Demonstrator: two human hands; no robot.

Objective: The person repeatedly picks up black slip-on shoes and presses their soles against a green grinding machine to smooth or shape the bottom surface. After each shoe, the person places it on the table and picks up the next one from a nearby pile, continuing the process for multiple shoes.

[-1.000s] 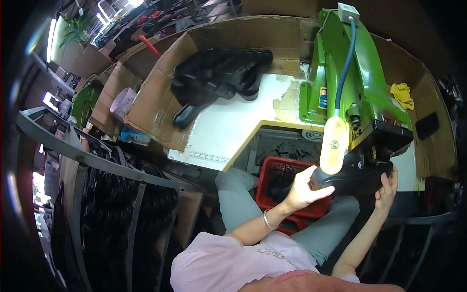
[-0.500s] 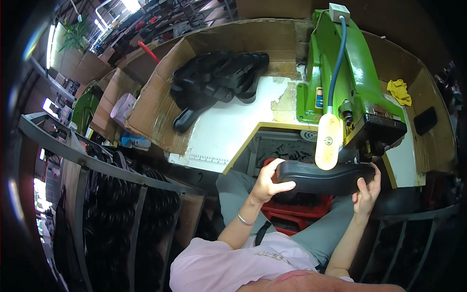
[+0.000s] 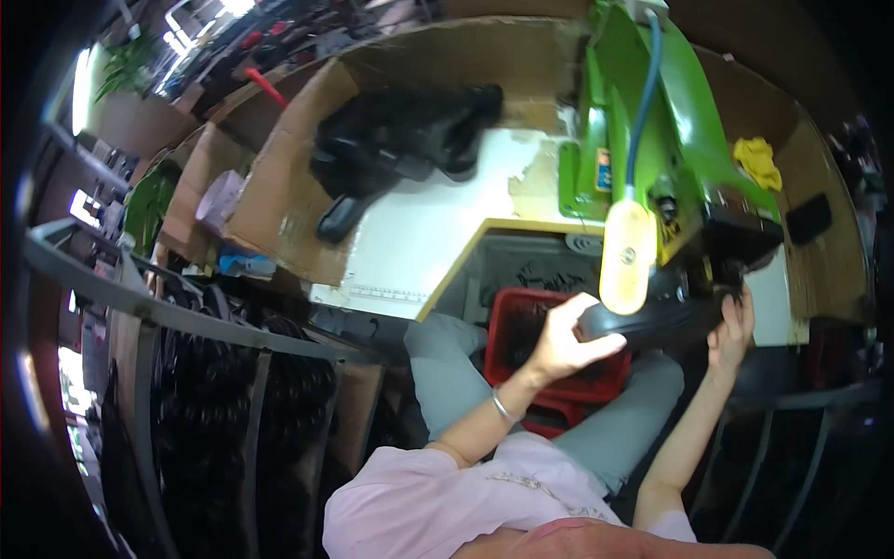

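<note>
A thick black shoe sole [image 3: 656,326] is held between my two hands, below the dark head [image 3: 736,228] of a green machine [image 3: 694,112]. My left hand [image 3: 565,343] grips its left end, thumb along the near side and fingers behind. At the right end, my right hand [image 3: 732,331] has its fingers closed round the edge. The sole's far edge is close under the machine's working end; whether they touch I cannot tell. A yellow-white lamp [image 3: 628,261] on a blue flexible stem hangs in front of part of the sole.
Black strapped footwear [image 3: 400,144] lies heaped on the white tabletop [image 3: 410,242], walled by cardboard [image 3: 284,177]. A red crate [image 3: 498,345] stands below, between my knees. Metal rack rails [image 3: 186,312] rise at left and right. A yellow cloth [image 3: 759,163] lies right of the machine.
Both hands have carried the sole right, in under the machine head, turning its right end farther away. My left hand has moved right; more of the red crate shows.
</note>
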